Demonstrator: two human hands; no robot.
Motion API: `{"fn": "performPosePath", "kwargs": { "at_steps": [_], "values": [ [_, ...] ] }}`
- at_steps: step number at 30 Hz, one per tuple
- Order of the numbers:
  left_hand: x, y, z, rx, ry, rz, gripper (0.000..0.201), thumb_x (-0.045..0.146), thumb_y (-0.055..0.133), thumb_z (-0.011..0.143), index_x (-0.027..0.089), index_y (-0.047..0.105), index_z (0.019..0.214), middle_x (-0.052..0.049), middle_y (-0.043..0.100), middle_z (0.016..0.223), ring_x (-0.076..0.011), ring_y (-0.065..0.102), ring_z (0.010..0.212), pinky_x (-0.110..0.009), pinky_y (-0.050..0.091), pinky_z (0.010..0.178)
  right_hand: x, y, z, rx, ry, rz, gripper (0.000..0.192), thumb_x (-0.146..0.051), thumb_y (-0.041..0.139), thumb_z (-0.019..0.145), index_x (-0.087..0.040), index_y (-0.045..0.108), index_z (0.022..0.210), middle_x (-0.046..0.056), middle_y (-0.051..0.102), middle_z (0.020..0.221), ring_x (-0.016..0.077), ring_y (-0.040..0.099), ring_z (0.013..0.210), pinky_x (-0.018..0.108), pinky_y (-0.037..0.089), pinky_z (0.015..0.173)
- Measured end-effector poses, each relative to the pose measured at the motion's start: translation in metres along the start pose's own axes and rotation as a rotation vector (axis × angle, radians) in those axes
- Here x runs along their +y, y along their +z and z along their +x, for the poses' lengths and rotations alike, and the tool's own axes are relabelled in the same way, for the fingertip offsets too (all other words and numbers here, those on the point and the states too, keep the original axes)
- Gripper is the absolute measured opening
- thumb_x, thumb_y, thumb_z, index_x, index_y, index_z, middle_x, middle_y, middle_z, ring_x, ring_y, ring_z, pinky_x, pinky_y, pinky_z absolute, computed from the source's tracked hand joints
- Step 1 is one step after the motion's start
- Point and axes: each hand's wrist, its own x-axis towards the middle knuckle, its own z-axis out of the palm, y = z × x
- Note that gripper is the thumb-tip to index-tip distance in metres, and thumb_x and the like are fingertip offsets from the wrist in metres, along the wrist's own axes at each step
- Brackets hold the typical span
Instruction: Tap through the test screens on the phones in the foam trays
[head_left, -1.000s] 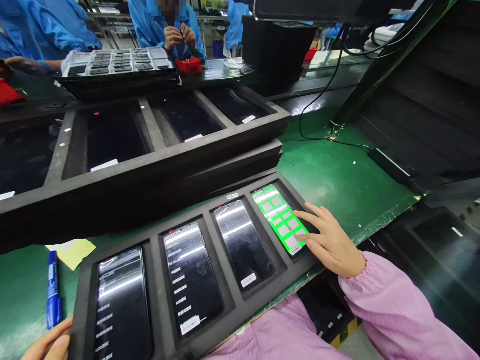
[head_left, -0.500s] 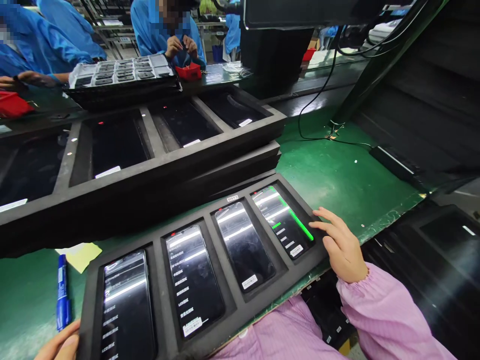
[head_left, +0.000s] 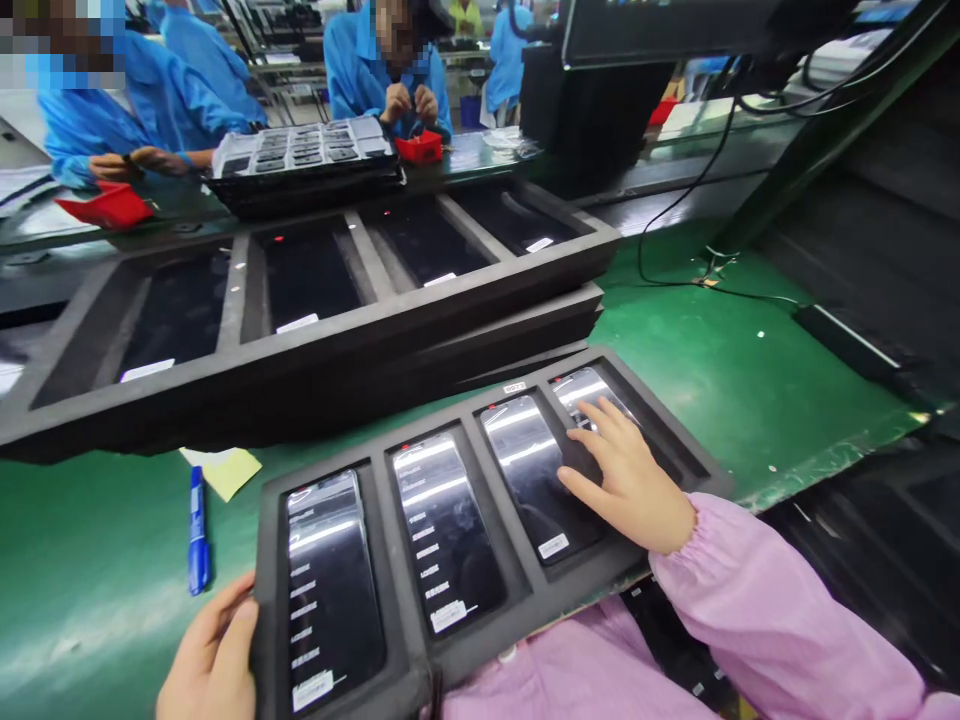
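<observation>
Shifted leftward since a moment ago: right hand (head_left: 626,483), open, fingertips now touching third phone (head_left: 538,476) in foam tray (head_left: 525,600) at counter (head_left: 720,370) near edge. Left hand (head_left: 212,660) gripping tray's left end.

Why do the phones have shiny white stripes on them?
In the head view, ceiling lights glare as white bars on the glossy phone screens in the foam tray; the right hand stays sharp, far workers look blurred, and straight edges bend near the frame's borders.

1 head-worn camera looks forward and down, close over the foam tray (head_left: 480,415).
</observation>
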Motion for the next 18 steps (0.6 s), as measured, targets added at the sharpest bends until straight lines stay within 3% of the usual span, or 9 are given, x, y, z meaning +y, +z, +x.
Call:
{"fn": "performPosePath", "kwargs": {
  "at_steps": [10,14,18],
  "values": [
    [-0.011,-0.001,-0.002,-0.032,0.089,-0.051,0.05,0.056,0.048,0.061,0.025,0.064,0.096,-0.002,0.067,0.103,-0.027,0.057,0.104,-0.035,0.046,0.088,-0.014,0.009,-0.002,-0.098,0.049,-0.076,0.042,-0.044,0.039,0.089,-0.013,0.066,0.096,0.021,0.043,0.137,0.043,0.026,0.133,0.069,0.035,0.094],
    [-0.01,-0.002,-0.001,-0.041,0.043,-0.017,0.046,0.052,0.047,0.063,0.027,0.064,0.097,0.0,0.066,0.106,-0.0286,0.056,0.107,-0.039,0.044,0.092,0.011,-0.01,-0.008,0.048,-0.007,0.044,0.033,-0.037,0.04,0.09,-0.018,0.065,0.099,0.015,0.045,0.137,0.0363,0.026,0.136,0.063,0.032,0.102],
    [-0.026,0.0,0.008,-0.002,0.061,0.02,0.04,0.054,0.049,0.067,0.032,0.064,0.097,0.004,0.067,0.105,-0.0292,0.058,0.103,-0.042,0.045,0.091,0.05,-0.03,-0.032,0.137,-0.017,0.2,0.025,-0.029,0.041,0.089,-0.023,0.065,0.091,0.008,0.06,0.121,0.0276,0.042,0.128,0.05,0.041,0.102]
  ]
}}
